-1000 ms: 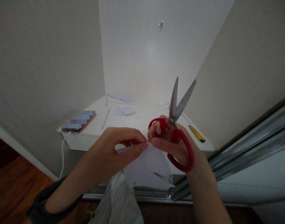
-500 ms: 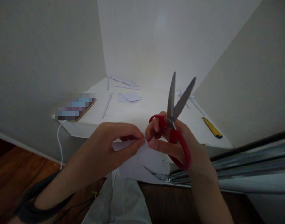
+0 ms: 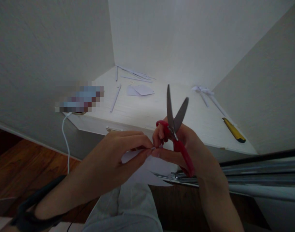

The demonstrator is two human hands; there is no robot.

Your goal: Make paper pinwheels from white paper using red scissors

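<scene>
Between the fingertips of my left hand (image 3: 128, 149) is pinched the upper edge of a white paper sheet (image 3: 142, 172), which hangs down over my lap. The thumb and fingertip of my right hand (image 3: 178, 145) meet the same edge right beside it, closed. Red-handled scissors (image 3: 186, 158) hang on the right hand's fingers, their blades (image 3: 175, 112) spread apart and pointing up, away from the paper. Part of the sheet lies hidden behind both hands.
On the white shelf (image 3: 142, 112) lie thin paper strips (image 3: 137, 74), cut paper pieces (image 3: 141, 90), a rolled paper stick (image 3: 115, 98) and more paper sticks (image 3: 205, 95). A yellow cutter knife (image 3: 234, 130) sits at right. A blurred phone with a white cable (image 3: 65, 135) is at left.
The view has shifted, so the shelf appears higher and its right-hand things farther right. The scissors have tilted and their blades come a little closer together. Both hands stay at the paper's edge.
</scene>
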